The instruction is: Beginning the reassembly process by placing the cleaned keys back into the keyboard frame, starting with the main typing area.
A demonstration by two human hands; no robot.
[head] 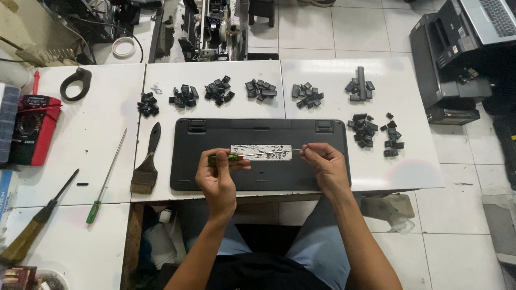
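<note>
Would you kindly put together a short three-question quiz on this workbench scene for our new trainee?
1. True or false: the keyboard lies with its back side up.
2. Which hand grips the green handle of the screwdriver? A) left hand B) right hand
3. Fill in: the loose black keycaps lie in small piles on the white ____ beyond the keyboard.

Key
1. True; its plain back and a label face up.
2. A; the right hand pinches the shaft near the tip.
3. Table.
</note>
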